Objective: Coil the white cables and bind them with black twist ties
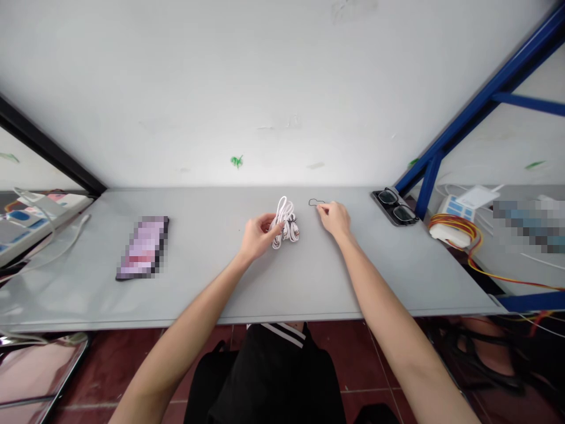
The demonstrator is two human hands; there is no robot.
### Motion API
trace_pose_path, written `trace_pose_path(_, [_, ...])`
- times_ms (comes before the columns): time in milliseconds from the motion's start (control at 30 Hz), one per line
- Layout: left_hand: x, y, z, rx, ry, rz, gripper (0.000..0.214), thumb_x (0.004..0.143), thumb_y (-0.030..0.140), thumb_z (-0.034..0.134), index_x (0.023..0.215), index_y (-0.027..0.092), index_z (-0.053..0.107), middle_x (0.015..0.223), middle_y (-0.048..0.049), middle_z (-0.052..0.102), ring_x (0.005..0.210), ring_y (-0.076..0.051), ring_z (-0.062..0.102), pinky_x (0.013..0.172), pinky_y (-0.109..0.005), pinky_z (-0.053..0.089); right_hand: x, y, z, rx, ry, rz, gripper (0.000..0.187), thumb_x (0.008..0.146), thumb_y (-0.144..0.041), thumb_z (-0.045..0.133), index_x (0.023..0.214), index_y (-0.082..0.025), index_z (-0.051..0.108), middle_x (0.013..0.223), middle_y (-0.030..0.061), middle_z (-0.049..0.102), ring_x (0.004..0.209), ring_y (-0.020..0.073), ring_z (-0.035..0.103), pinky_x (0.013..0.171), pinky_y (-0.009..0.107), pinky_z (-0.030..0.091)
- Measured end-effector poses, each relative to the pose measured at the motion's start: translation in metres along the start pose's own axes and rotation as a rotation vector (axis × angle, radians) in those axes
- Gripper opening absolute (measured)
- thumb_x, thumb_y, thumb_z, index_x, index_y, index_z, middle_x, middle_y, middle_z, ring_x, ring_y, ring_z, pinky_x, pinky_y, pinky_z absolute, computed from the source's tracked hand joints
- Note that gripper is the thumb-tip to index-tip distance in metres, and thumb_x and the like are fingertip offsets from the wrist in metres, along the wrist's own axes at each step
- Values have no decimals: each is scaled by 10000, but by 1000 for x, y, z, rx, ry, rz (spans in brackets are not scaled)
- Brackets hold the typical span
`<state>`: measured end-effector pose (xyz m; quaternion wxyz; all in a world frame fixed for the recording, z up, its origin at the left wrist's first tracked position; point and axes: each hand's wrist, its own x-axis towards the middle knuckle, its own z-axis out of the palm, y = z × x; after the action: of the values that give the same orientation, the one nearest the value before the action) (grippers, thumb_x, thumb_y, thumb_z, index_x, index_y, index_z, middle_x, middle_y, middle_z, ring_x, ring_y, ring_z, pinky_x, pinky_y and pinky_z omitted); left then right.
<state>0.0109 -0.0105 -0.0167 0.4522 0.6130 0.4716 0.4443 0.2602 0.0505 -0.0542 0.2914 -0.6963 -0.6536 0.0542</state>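
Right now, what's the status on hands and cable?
Left hand shut on coiled white cable. Right hand at thin black tie, grip unclear. Phone and glasses well aside.

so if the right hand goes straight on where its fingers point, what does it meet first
The small wire clip on the table, just ahead of the right hand; the fingertips may already touch it. The white cable in the left hand lies off that line.
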Motion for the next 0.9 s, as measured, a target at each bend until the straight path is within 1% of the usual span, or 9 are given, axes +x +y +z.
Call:
trace_pose_path(133, [-1,1,1,-7,-22,-11,395,773,470,679,1002,150,715,746,-42,683,646,-156,613,556,-246,433,-1,-1,0,-63,-4,-15,295,874,-342,536,1030,-214,750,900,127,632,873,263,555,728,366,406])
trace_pose_path(233, [-1,2,1,7,-27,-12,404,790,472,662,1018,142,705,771,-55,692,660,-160,622,567,-251,445,-6,-14,-9,-69,142,-58,322,847,-341,574,1074,-167,722,992,172,619,970,308,535,816,434,413])
trace_pose_path(333, [-1,2,2,17,-7,-2,417,790,487,660,1021,144,711,758,-58,695,644,-160,618,553,-250,438,-18,-39,-21,127,264,-116,278,889,-371,514,952,-178,704,971,154,626,948,289,540,833,433,415])
trace_pose_path(367, [-1,2,3,27,0,6,423,792,493,657,1027,145,714,751,-56,693,635,-158,613,547,-249,434,-24,-49,-23,254,209,-119,297,905,-411,494,873,-188,688,889,124,630,883,261,553,802,403,429])
trace_pose_path(433, [-2,2,4,55,13,21,440,800,505,647,1045,146,717,732,-51,687,610,-149,595,536,-248,425,-37,-68,-25,569,-107,-83,391,914,-525,466,786,-200,642,735,62,615,713,200,554,677,337,442])
trace_pose_path(500, [-3,4,4,97,19,30,454,814,515,628,1074,152,715,698,-37,669,571,-134,564,520,-243,412,-48,-84,-23,823,-430,-57,429,897,-587,467,810,-201,631,745,38,625,642,162,538,587,300,426])
trace_pose_path(533, [-3,4,5,118,20,36,451,825,513,617,1086,159,713,693,-31,661,557,-126,551,517,-241,411,-53,-90,-21,897,-495,-59,416,886,-587,491,837,-200,634,750,28,621,636,149,531,579,290,426])
trace_pose_path(700, [-5,9,6,190,-5,111,343,874,429,569,1075,199,725,989,-88,636,709,-129,602,619,-246,513,-59,-99,-11,1052,-474,-4,364,826,-555,599,903,-200,622,829,20,627,691,133,566,631,280,467])
trace_pose_path(900, [-8,6,12,268,-169,255,374,884,356,561,1207,189,649,955,-132,581,1166,-259,483,680,-259,574,-54,-92,-6,1080,-408,102,426,744,-604,654,838,-193,587,728,11,583,638,145,541,573,290,453])
